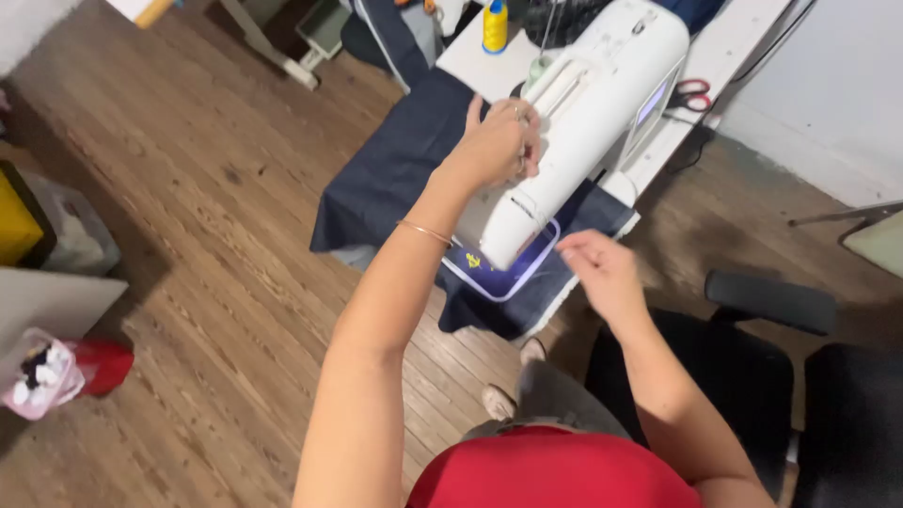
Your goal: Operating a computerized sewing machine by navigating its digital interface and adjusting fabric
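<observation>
Left hand (496,143) is laid on the white sewing machine (583,122) on the table (470,56), fingers curled, grasp not discernible | right hand (602,273) is held loosely open beside hoop (499,277) | dark fabric (395,169) is judged soft, light; hoop rim is judged stiff, best gripped at its edge

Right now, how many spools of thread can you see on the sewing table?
1: a yellow spool of thread stands upright at the far end of the table, beyond the white sewing machine. Others may be hidden behind the machine or beyond the picture's top edge.
</observation>
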